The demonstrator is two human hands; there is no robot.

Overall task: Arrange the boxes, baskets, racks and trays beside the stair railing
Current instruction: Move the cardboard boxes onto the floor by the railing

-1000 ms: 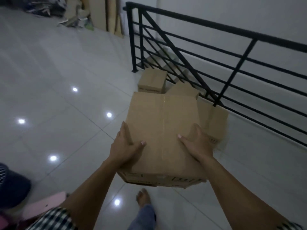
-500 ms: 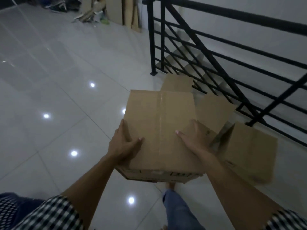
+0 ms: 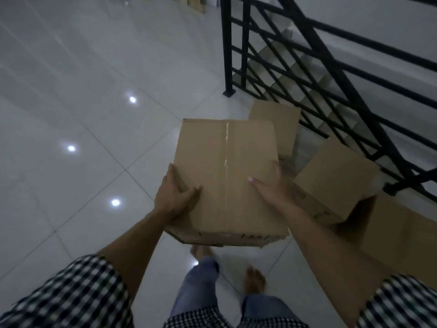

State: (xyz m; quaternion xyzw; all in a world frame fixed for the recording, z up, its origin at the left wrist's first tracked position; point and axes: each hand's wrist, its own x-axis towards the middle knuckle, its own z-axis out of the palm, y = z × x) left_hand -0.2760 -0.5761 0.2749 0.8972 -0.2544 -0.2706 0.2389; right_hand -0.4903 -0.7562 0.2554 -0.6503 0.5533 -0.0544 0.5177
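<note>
Plainly, left hand [image 3: 176,197] and right hand [image 3: 272,187] clamp the taped box [image 3: 224,162], probably steadying it near the stair railing [image 3: 227,43].

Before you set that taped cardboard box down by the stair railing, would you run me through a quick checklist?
1. Left hand grips the taped box at its left side: ok.
2. Right hand grips its right side: ok.
3. Tape seam along the box top lies closed: ok.
4. Far box, middle box and near box sit on the floor along the stair railing: ok.
5. Bare tiled floor left of that row, free for a landing spot: ok.
6. Floor directly beneath the taped box: cannot tell, hidden by it.
</note>
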